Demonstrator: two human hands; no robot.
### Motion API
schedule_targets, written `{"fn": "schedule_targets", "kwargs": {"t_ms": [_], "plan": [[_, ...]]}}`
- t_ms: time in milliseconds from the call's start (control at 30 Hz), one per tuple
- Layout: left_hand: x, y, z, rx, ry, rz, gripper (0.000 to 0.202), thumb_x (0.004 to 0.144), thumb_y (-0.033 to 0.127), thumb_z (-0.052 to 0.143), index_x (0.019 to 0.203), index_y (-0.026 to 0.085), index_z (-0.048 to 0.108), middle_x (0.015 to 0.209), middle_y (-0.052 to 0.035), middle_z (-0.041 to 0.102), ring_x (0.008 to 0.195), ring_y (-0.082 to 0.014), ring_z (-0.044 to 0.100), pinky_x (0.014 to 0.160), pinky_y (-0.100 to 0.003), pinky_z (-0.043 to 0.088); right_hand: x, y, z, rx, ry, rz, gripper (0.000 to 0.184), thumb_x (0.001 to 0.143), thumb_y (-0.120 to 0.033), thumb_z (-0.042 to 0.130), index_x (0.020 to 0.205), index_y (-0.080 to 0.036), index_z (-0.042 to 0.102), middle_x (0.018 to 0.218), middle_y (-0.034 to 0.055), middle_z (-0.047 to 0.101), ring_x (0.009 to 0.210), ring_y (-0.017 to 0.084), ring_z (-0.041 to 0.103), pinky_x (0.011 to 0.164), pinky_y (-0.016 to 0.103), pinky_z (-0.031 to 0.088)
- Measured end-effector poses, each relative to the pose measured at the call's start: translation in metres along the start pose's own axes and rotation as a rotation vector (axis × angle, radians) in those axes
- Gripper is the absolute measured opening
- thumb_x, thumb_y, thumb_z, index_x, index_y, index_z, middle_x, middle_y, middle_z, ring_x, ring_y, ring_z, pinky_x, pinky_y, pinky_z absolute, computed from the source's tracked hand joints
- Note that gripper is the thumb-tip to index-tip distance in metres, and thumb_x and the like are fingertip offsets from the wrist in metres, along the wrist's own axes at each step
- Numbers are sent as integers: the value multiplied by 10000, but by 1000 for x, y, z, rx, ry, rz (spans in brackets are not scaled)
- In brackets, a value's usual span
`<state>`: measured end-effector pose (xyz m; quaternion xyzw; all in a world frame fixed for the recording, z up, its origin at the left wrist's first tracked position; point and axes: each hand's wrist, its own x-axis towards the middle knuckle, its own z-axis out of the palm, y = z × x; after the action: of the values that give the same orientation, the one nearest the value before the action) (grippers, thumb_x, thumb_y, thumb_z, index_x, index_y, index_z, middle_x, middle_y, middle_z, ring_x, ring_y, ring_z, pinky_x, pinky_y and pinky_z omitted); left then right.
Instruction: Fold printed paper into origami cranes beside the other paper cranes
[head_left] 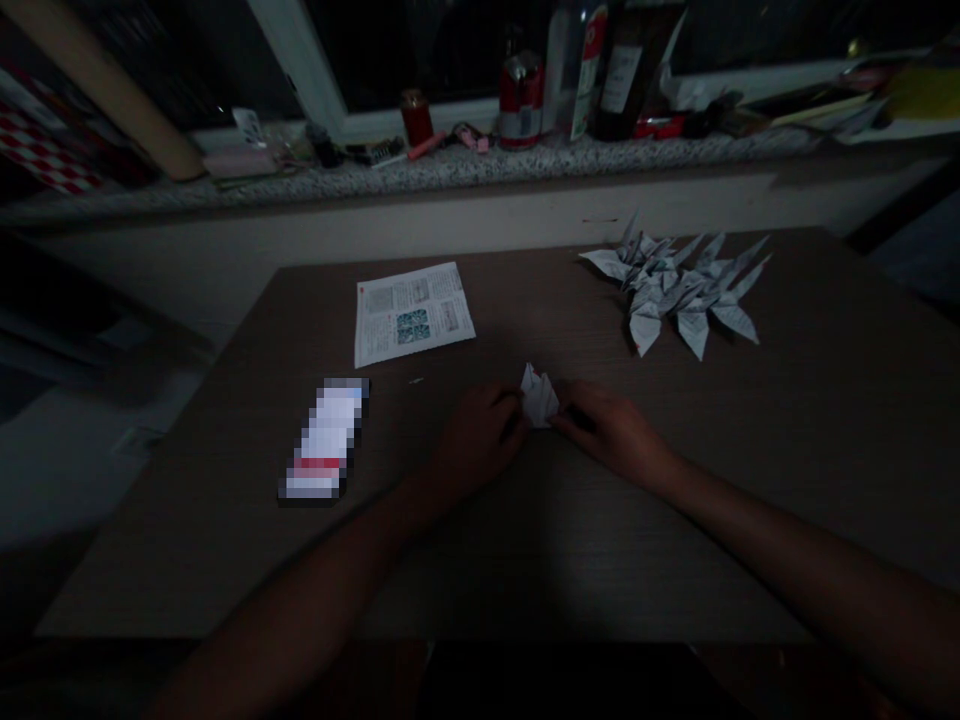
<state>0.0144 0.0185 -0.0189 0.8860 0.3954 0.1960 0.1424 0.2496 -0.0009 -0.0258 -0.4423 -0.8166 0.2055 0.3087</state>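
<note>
A small piece of folded paper (pixel 539 398) with a pointed top sits between my two hands, low over the middle of the table. My left hand (pixel 484 430) pinches its left edge between thumb and fingers. On the opposite edge, my right hand (pixel 604 425) grips the paper in the same way. Beyond and to the right lies a cluster of several folded paper cranes (pixel 675 285), made of printed sheets with pointed wings. A flat printed sheet (pixel 412 312) rests on the table past my left hand.
A phone (pixel 324 440) with a lit, blurred screen lies left of my hands on the wooden table (pixel 570 560). Behind the table, a stone windowsill (pixel 300 187) carries a red can (pixel 521 100), a red jar (pixel 416 118), a clear bottle (pixel 585 75) and other clutter.
</note>
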Motion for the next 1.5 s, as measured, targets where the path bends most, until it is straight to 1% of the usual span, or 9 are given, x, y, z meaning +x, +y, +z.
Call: {"fn": "schedule_targets", "kwargs": {"t_ms": [167, 333, 500, 700, 800, 900, 1100, 1267, 1500], "plan": [[1, 2, -1, -70, 16, -85, 98, 967, 247, 627, 1029, 197, 571, 1049, -51, 632, 970, -227, 599, 861, -387, 522, 0, -1, 0, 0, 64, 66, 80, 963, -272, 668, 952, -233, 599, 856, 35, 707, 742, 202, 684, 667, 309, 537], [2, 3, 0, -92, 16, -61, 62, 966, 207, 621, 1004, 195, 574, 1086, -51, 624, 1017, -225, 596, 910, -385, 513, 0, 1, 3, -4, 60, -45, 85, 984, -238, 645, 1068, -221, 648, 1051, 89, 734, 991, 253, 710, 862, 383, 569], [1, 2, 2, -106, 74, -65, 100, 953, 196, 651, 1037, 192, 598, 1217, -75, 589, 1117, -230, 590, 970, -382, 522, -3, 3, 6, -74, 73, -96, 155, 992, -228, 629, 1136, -208, 682, 1126, 129, 686, 1062, 277, 678, 913, 450, 581], [0, 1, -6, -20, 64, -76, 103, 1007, 173, 551, 1092, 187, 607, 1154, -73, 639, 1078, -232, 607, 968, -399, 518, -7, 4, 5, -138, -4, -171, 292, 1003, -250, 618, 1289, -230, 670, 1363, 146, 648, 1273, 311, 614, 1050, 520, 545], [-1, 0, -10, 3, 60, -99, 118, 1007, 261, 597, 1095, 185, 619, 1139, -77, 647, 1067, -245, 614, 949, -408, 522, -7, 1, 3, -123, -42, -212, 299, 1011, -252, 604, 1300, -237, 676, 1332, 133, 673, 1258, 302, 620, 1043, 515, 550], [-2, -3, -11, 16, 32, -125, 291, 933, 379, 726, 1129, 188, 627, 1166, -84, 651, 1090, -277, 616, 944, -435, 526, -7, -2, 2, -98, -64, -243, 302, 1015, -260, 601, 1306, -255, 681, 1270, 116, 712, 1211, 294, 648, 1015, 508, 564], [-3, -8, -11, -54, -14, -46, 295, 933, 258, 712, 1205, 196, 614, 1231, -72, 655, 1164, -258, 618, 1020, -425, 509, -6, 0, -4, -137, -2, -223, 277, 1022, -260, 592, 1282, -249, 690, 1262, 114, 719, 1181, 292, 662, 994, 507, 568], [-3, -8, -10, -60, -23, -25, 323, 914, 227, 723, 1213, 179, 609, 1238, -86, 639, 1167, -265, 607, 1022, -432, 515, -4, 11, -6, -108, 9, -190, 266, 1010, -234, 601, 1255, -229, 704, 1314, 140, 702, 1248, 306, 645, 1038, 528, 551], [-3, -8, -8, -63, -18, -44, 312, 910, 244, 727, 1200, 208, 620, 1237, -78, 626, 1169, -266, 602, 1010, -441, 524, -2, 17, -4, -42, 12, -161, 221, 1017, -199, 577, 1168, -238, 734, 1208, 108, 753, 1126, 273, 705, 968, 481, 592]]}}
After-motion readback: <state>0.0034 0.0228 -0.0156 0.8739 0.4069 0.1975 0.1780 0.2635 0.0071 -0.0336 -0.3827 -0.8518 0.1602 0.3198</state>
